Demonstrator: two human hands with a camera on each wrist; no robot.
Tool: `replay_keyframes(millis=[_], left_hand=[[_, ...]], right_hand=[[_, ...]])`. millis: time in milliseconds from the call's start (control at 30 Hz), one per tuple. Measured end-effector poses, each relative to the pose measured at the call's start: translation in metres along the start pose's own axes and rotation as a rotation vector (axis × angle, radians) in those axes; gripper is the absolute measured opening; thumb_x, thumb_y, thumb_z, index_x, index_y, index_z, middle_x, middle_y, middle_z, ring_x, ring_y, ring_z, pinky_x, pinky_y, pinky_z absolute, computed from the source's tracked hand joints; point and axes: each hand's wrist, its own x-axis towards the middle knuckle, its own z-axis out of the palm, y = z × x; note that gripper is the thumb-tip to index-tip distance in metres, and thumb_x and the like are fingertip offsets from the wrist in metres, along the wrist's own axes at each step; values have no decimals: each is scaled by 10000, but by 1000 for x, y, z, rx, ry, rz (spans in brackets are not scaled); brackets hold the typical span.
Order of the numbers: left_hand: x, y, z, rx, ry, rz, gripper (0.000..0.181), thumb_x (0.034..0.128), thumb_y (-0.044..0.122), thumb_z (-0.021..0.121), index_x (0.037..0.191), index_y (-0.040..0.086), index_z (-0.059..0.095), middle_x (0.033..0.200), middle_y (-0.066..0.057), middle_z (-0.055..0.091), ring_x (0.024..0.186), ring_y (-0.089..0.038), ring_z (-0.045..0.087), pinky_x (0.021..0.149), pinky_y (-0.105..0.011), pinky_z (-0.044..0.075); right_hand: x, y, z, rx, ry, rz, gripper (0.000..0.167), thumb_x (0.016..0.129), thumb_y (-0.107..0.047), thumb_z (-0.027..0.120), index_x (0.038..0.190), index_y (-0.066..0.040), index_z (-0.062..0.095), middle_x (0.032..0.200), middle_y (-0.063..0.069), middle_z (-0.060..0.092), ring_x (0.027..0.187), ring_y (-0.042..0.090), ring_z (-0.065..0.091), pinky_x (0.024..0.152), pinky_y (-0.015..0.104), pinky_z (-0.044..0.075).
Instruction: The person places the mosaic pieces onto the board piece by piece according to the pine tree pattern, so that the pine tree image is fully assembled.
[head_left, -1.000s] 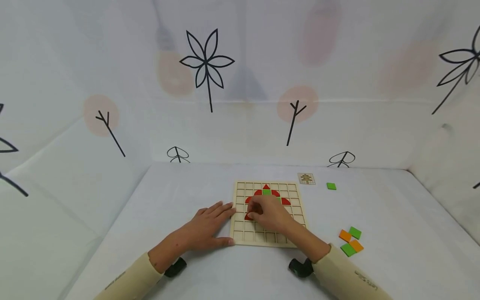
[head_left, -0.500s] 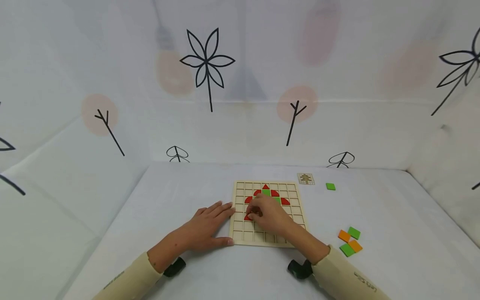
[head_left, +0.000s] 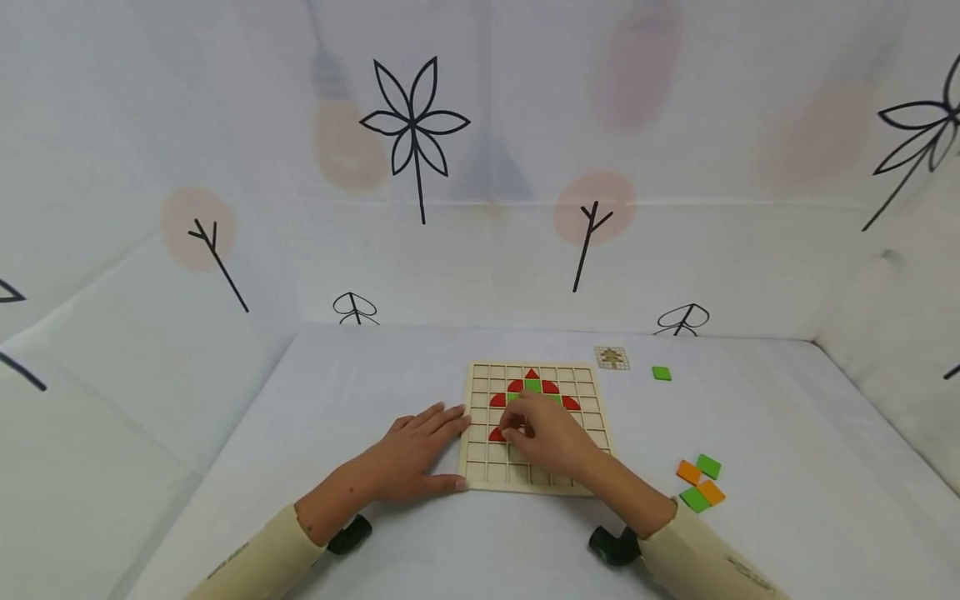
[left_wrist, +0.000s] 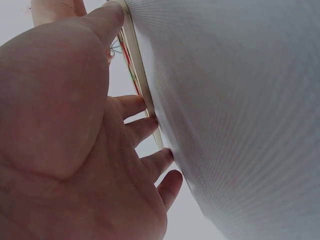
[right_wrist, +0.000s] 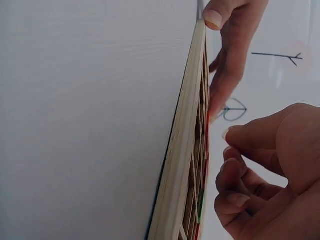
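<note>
A wooden grid board (head_left: 474,467) lies on the white cloth in the head view. Red and green pieces form a stepped, tree-like pattern on it, with a red triangle (head_left: 532,374) at the top. My left hand (head_left: 408,458) lies flat beside the board, its fingertips and thumb touching the left edge. Over the middle of the board is my right hand (head_left: 551,433), with bent fingers. By its thumb tip sits a red quarter-round piece (head_left: 496,434). Nothing shows between thumb and fingers in the right wrist view. The hand hides several cells.
A small card with a tree pattern (head_left: 612,358) lies behind the board on the right, near a single green tile (head_left: 662,373). Farther right and closer to me are loose green (head_left: 708,466) and orange (head_left: 689,472) tiles. A white cloth wall (head_left: 480,267) stands behind.
My right hand has drawn slightly rightward and away from the red quarter-round piece, uncovering more of it and of the green row above. The left hand has stayed in place.
</note>
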Motion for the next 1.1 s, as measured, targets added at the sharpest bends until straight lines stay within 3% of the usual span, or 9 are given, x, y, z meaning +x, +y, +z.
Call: replay_keyframes(millis=[400, 667, 867, 1100], left_hand=[[2, 0, 2, 13, -14, -15, 908, 984, 712, 587, 1693, 230, 288, 1769, 16, 223, 1632, -323, 179, 1228, -604, 292], [1, 0, 2, 17, -14, -15, 913, 981, 714, 589, 1692, 226, 288, 1768, 13, 225, 1633, -325, 175, 1227, -605, 297], [2, 1, 1, 25, -18, -20, 915, 984, 712, 587, 1696, 227, 279, 1770, 13, 221, 1634, -321, 170, 1230, -607, 294], [1, 1, 0, 20, -14, -16, 913, 986, 703, 592, 1695, 219, 282, 1767, 9, 230, 1633, -328, 174, 1227, -606, 300]], right_hand=[[-34, 13, -21, 6, 60, -86, 119, 922, -51, 798, 921, -159, 747, 861, -119, 627, 696, 80, 544, 626, 224, 497], [-56, 29, -40, -18, 80, -36, 120, 932, -57, 795, 940, -167, 746, 871, -111, 608, 720, 87, 534, 632, 225, 488], [-75, 43, -57, -2, 127, -45, 173, 919, -8, 784, 935, -175, 741, 904, -74, 647, 678, 59, 527, 591, 224, 470], [-96, 57, -76, -63, 183, -19, 196, 901, 22, 786, 975, -158, 765, 913, -67, 667, 698, 38, 530, 570, 217, 466]])
